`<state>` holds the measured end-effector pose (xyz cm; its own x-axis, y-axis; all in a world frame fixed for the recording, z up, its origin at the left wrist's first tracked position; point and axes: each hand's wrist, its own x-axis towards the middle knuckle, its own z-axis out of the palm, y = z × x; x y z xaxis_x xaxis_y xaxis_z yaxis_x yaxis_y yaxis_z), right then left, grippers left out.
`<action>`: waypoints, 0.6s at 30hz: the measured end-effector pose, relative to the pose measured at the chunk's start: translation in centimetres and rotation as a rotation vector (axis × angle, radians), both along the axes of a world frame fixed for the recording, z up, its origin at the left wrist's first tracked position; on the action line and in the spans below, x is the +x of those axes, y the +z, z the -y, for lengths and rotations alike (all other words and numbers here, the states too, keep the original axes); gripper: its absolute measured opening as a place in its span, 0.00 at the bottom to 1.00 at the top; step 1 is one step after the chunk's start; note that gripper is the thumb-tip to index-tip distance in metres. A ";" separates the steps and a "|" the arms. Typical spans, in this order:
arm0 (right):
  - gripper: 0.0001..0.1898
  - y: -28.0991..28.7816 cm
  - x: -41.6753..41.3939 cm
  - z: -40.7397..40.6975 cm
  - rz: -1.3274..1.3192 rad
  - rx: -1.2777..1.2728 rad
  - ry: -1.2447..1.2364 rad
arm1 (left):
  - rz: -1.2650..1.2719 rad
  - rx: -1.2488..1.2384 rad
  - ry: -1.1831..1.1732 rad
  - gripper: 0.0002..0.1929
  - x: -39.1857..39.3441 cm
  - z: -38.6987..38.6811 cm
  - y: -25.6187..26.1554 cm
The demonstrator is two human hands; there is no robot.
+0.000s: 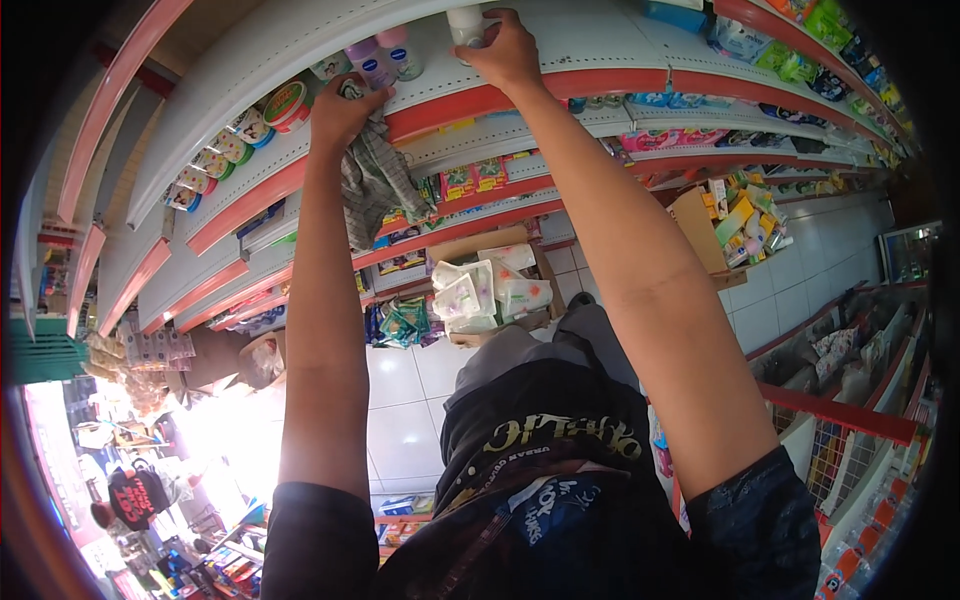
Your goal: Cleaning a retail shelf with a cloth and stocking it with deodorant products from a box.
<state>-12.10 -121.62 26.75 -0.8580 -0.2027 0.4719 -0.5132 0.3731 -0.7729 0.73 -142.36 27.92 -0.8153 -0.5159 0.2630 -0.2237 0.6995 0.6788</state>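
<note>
My left hand grips a grey checked cloth, which hangs down over the red front edge of the shelf. Just beyond those fingers stand a roll-on bottle with a purple cap and another with a pink cap, both marked Nivea. Farther right, my right hand has its thumb and fingers around a small white-capped bottle at the white metal shelf. The top of that bottle reaches up to the edge of the shelf above.
Several round tubs line the shelf on the left. Below, a carton of white packs sits near my legs. Another carton with mixed boxes is at the right. A red-edged rack stands behind on the right.
</note>
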 end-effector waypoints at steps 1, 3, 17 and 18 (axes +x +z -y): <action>0.35 -0.1 -0.3 0.0 0.085 -0.122 0.082 | -0.026 0.021 -0.032 0.32 0.0 0.0 0.0; 0.35 -0.3 -0.8 -0.1 0.049 -0.118 0.107 | -0.065 0.016 -0.054 0.32 0.1 0.0 0.1; 0.25 -0.5 -1.4 -0.3 0.045 0.052 0.112 | -0.052 0.094 -0.031 0.30 0.0 -0.3 0.0; 0.24 -0.5 -1.5 -0.3 0.032 0.071 0.071 | -0.064 0.099 -0.043 0.30 0.0 -0.3 0.0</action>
